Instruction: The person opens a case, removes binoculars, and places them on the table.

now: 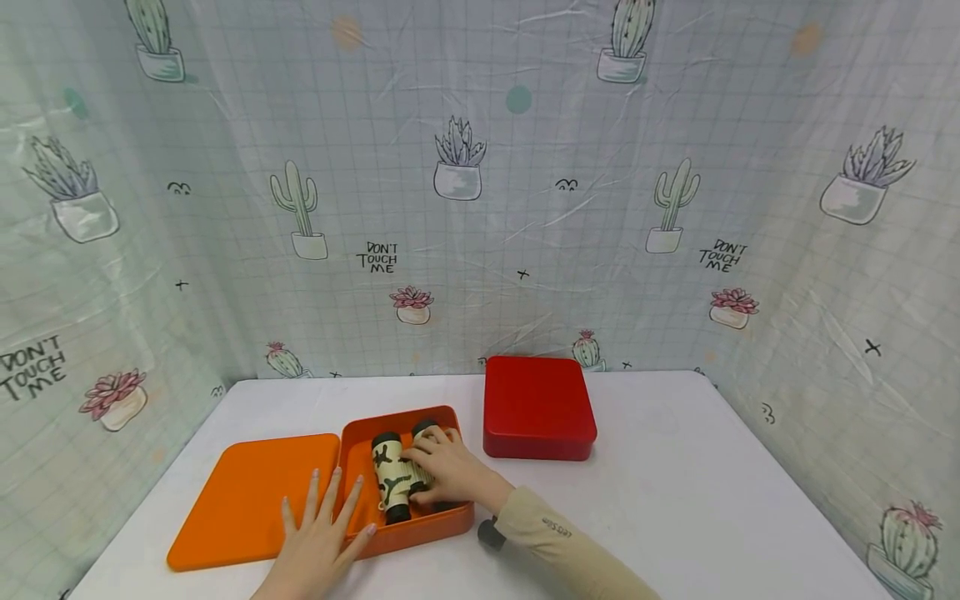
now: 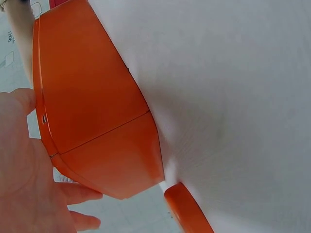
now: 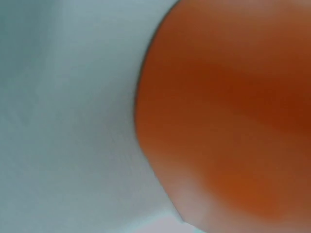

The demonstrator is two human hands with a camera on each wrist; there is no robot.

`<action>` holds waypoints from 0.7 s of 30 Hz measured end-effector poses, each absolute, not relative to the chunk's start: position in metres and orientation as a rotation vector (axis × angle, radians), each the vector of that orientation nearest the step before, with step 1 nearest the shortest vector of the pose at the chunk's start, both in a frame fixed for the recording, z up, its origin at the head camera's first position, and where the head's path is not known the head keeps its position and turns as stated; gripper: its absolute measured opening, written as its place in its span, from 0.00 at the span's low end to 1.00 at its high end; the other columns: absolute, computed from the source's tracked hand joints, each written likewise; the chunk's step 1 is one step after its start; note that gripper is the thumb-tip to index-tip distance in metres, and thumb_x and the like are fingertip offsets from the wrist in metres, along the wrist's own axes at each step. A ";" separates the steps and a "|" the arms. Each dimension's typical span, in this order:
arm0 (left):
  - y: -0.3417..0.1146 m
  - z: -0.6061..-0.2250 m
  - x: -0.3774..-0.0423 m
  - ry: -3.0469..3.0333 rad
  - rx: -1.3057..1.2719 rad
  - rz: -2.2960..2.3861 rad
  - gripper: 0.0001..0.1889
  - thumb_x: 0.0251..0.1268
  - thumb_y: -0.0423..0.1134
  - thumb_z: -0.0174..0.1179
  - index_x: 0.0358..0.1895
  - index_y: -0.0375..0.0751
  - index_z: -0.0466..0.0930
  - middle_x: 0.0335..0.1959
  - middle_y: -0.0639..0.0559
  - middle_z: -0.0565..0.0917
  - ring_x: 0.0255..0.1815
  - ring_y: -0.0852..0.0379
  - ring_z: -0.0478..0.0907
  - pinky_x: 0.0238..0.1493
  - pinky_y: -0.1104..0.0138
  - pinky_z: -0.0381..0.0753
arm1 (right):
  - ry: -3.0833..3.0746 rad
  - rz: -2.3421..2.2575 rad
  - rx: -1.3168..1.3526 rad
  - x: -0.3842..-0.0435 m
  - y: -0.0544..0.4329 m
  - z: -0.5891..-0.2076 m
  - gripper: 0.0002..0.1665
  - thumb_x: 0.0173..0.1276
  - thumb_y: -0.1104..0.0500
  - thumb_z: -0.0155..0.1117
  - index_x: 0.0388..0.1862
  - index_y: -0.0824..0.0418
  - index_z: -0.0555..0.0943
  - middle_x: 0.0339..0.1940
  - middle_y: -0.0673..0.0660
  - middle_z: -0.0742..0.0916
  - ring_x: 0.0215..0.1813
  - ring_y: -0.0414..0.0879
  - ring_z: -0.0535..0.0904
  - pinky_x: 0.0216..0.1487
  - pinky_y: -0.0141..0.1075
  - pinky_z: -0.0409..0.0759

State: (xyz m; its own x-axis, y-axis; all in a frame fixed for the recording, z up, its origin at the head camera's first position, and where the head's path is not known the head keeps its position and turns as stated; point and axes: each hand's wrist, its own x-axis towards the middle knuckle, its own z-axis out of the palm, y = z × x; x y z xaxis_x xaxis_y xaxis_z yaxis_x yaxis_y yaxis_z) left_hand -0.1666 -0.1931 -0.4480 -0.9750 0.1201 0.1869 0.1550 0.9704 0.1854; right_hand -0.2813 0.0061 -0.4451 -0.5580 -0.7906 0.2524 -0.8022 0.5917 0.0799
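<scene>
A pair of camouflage binoculars (image 1: 392, 475) with black ends lies in the open orange box (image 1: 427, 527). My right hand (image 1: 453, 469) reaches over the box's right side and grips the right barrel, partly hiding it. With fingers spread, my left hand (image 1: 318, 533) rests at the box's near left corner. In the left wrist view, the thumb and fingers of the left hand (image 2: 24, 165) are at the rim of the orange box (image 2: 92, 82). Only the box's orange outer wall (image 3: 223, 121) fills the right wrist view; the right hand is out of it.
The orange lid (image 1: 255, 500) lies flat on the white table (image 1: 675, 500), left of the box. At the back stands a closed red box (image 1: 536, 404). A small dark object (image 1: 491, 533) is beside the right sleeve. Printed sheeting (image 1: 480, 225) surrounds the table's back and sides.
</scene>
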 end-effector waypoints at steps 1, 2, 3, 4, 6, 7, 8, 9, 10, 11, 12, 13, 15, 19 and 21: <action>-0.193 -0.448 -0.167 -2.944 -0.207 -0.296 0.35 0.57 0.61 0.48 0.65 0.44 0.61 0.67 0.34 0.54 0.68 0.34 0.40 0.56 0.30 0.36 | -2.559 0.066 1.310 -0.281 0.006 -0.445 0.34 0.52 0.36 0.60 0.57 0.48 0.71 0.53 0.46 0.77 0.58 0.44 0.64 0.54 0.42 0.66; -0.193 -0.448 -0.166 -2.946 -0.207 -0.300 0.35 0.57 0.61 0.48 0.65 0.44 0.61 0.68 0.34 0.54 0.68 0.35 0.39 0.56 0.30 0.35 | -2.558 0.070 1.312 -0.280 0.006 -0.444 0.34 0.52 0.36 0.60 0.57 0.48 0.71 0.53 0.46 0.78 0.58 0.44 0.64 0.54 0.42 0.66; -0.193 -0.448 -0.166 -2.945 -0.207 -0.300 0.35 0.57 0.61 0.48 0.64 0.44 0.61 0.67 0.34 0.54 0.68 0.34 0.40 0.56 0.30 0.35 | -2.556 0.069 1.311 -0.280 0.006 -0.444 0.34 0.53 0.36 0.60 0.57 0.48 0.71 0.52 0.46 0.78 0.57 0.44 0.64 0.54 0.41 0.66; -0.193 -0.448 -0.166 -2.946 -0.207 -0.303 0.35 0.58 0.61 0.48 0.64 0.44 0.61 0.67 0.34 0.54 0.68 0.34 0.40 0.56 0.30 0.35 | -2.555 0.070 1.310 -0.280 0.006 -0.444 0.34 0.52 0.36 0.60 0.57 0.48 0.71 0.52 0.46 0.78 0.57 0.44 0.64 0.54 0.41 0.66; -0.194 -0.448 -0.166 -2.945 -0.208 -0.307 0.35 0.57 0.62 0.48 0.64 0.43 0.62 0.67 0.34 0.54 0.68 0.34 0.40 0.56 0.30 0.36 | -2.550 0.073 1.309 -0.280 0.006 -0.444 0.34 0.52 0.36 0.60 0.56 0.47 0.71 0.51 0.46 0.78 0.57 0.44 0.64 0.53 0.40 0.66; -0.193 -0.447 -0.166 -2.946 -0.209 -0.309 0.35 0.58 0.62 0.48 0.64 0.44 0.62 0.68 0.35 0.54 0.68 0.34 0.41 0.56 0.30 0.36 | -2.549 0.077 1.306 -0.280 0.006 -0.443 0.34 0.52 0.35 0.60 0.56 0.47 0.72 0.51 0.46 0.78 0.57 0.44 0.64 0.53 0.39 0.66; -0.193 -0.447 -0.166 -2.949 -0.209 -0.316 0.35 0.58 0.62 0.48 0.64 0.43 0.62 0.68 0.34 0.54 0.68 0.34 0.41 0.55 0.30 0.36 | -2.547 0.079 1.302 -0.280 0.007 -0.443 0.34 0.52 0.35 0.60 0.56 0.47 0.72 0.51 0.46 0.78 0.57 0.44 0.63 0.52 0.38 0.66; -0.193 -0.447 -0.166 -2.951 -0.209 -0.318 0.35 0.58 0.62 0.48 0.64 0.43 0.62 0.68 0.34 0.54 0.68 0.34 0.41 0.55 0.29 0.36 | -2.545 0.081 1.298 -0.280 0.007 -0.442 0.34 0.52 0.35 0.60 0.56 0.47 0.72 0.50 0.46 0.78 0.57 0.44 0.63 0.51 0.37 0.66; -0.193 -0.447 -0.166 -2.958 -0.209 -0.325 0.36 0.58 0.62 0.48 0.65 0.43 0.61 0.68 0.34 0.53 0.68 0.34 0.40 0.55 0.29 0.36 | -2.543 0.085 1.296 -0.280 0.008 -0.441 0.34 0.52 0.35 0.60 0.56 0.47 0.72 0.50 0.46 0.78 0.57 0.44 0.63 0.51 0.37 0.67; -0.193 -0.447 -0.166 -2.963 -0.208 -0.330 0.36 0.58 0.62 0.47 0.65 0.43 0.61 0.68 0.34 0.53 0.69 0.34 0.40 0.55 0.29 0.35 | -2.542 0.087 1.291 -0.279 0.008 -0.440 0.34 0.51 0.35 0.60 0.56 0.47 0.72 0.50 0.46 0.78 0.57 0.44 0.63 0.50 0.37 0.67; -0.193 -0.447 -0.166 -2.971 -0.207 -0.334 0.36 0.58 0.62 0.47 0.65 0.43 0.61 0.68 0.34 0.52 0.69 0.34 0.39 0.55 0.29 0.35 | -2.541 0.091 1.287 -0.279 0.009 -0.438 0.34 0.51 0.35 0.60 0.56 0.47 0.72 0.51 0.46 0.78 0.57 0.44 0.63 0.51 0.38 0.67; -0.193 -0.446 -0.166 -2.978 -0.206 -0.338 0.36 0.58 0.62 0.47 0.65 0.42 0.60 0.68 0.34 0.52 0.69 0.35 0.38 0.55 0.29 0.34 | -2.542 0.093 1.282 -0.279 0.009 -0.437 0.34 0.51 0.35 0.61 0.56 0.47 0.72 0.52 0.47 0.78 0.57 0.44 0.63 0.51 0.39 0.68; -0.194 -0.446 -0.166 -2.989 -0.201 -0.345 0.37 0.58 0.63 0.46 0.65 0.42 0.60 0.68 0.34 0.51 0.69 0.35 0.37 0.55 0.29 0.34 | -2.547 0.092 1.276 -0.279 0.010 -0.435 0.35 0.51 0.35 0.60 0.57 0.47 0.71 0.53 0.47 0.77 0.57 0.44 0.63 0.53 0.41 0.68; -0.194 -0.446 -0.166 -3.000 -0.195 -0.353 0.37 0.58 0.63 0.46 0.65 0.41 0.60 0.68 0.33 0.51 0.69 0.34 0.38 0.55 0.30 0.33 | -2.571 0.104 1.260 -0.278 0.012 -0.429 0.35 0.52 0.35 0.60 0.58 0.46 0.71 0.55 0.48 0.77 0.58 0.45 0.62 0.53 0.42 0.67; -0.194 -0.446 -0.167 -3.004 -0.194 -0.358 0.38 0.58 0.64 0.46 0.65 0.40 0.60 0.68 0.33 0.51 0.68 0.33 0.38 0.55 0.30 0.33 | -2.585 0.119 1.252 -0.277 0.012 -0.425 0.35 0.52 0.36 0.60 0.58 0.46 0.71 0.56 0.48 0.77 0.58 0.45 0.62 0.53 0.41 0.67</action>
